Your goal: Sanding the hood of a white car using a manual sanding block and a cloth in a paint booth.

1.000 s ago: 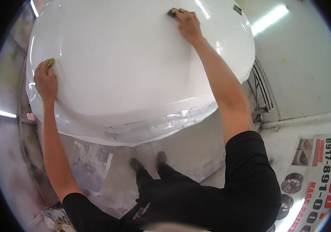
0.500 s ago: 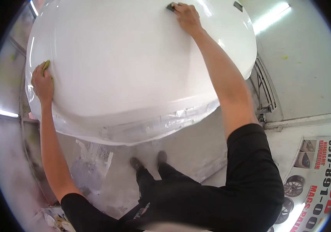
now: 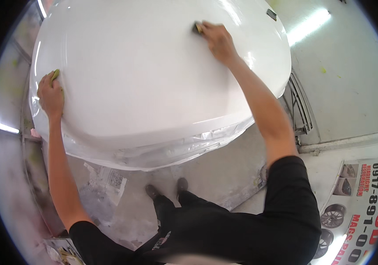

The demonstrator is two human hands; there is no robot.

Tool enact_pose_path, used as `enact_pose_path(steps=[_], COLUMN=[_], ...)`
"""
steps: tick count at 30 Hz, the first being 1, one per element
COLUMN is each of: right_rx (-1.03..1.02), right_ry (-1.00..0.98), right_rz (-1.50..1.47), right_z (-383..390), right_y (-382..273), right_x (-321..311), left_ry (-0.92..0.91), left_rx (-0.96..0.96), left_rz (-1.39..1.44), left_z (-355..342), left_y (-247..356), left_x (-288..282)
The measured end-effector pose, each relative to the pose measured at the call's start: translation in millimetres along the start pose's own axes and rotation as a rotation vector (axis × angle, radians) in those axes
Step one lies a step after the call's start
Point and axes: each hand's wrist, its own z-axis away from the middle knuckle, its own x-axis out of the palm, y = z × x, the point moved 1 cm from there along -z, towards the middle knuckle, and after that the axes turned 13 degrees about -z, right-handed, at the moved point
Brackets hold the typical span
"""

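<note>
A white car hood (image 3: 140, 75) with a glossy, pale surface lies in front of me. At its left edge my left hand (image 3: 51, 96) is closed over a yellow-green cloth or pad (image 3: 55, 74), mostly hidden by the fingers and palm. Farther off, right of the hood's middle, my right hand (image 3: 220, 42) grips a small sanding block (image 3: 197, 28), dark on one side and yellowish by the fingers, against the surface. A small dark rectangular piece (image 3: 271, 14) rests on the hood at the far right, apart from both hands.
Clear plastic sheeting (image 3: 175, 152) hangs around the hood's near edge. Stained paper (image 3: 111, 181) lies on the grey floor (image 3: 140, 212) near my shoes. To the right, a dark slatted part (image 3: 301, 104) leans by the wall, above a printed banner (image 3: 352, 207).
My right hand has drawn the block nearer to me across the hood. The left hand stays at the left edge with its yellow-green cloth or pad. The view has shifted slightly.
</note>
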Motion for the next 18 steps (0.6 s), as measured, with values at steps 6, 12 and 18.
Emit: enact_pose_path(steps=[6, 12, 18], right_rx=[0.027, -0.095, 0.079], right_ry=[-0.045, -0.118, 0.024], right_rz=[0.075, 0.025, -0.016], right_z=[95, 131, -58], right_y=[-84, -117, 0], right_x=[-28, -57, 29], left_ry=[-0.012, 0.021, 0.049], left_rx=[0.0, -0.072, -0.039], left_rz=[-0.027, -0.085, -0.048], left_z=[6, 17, 15], left_y=[13, 20, 22], left_x=[-13, -11, -19])
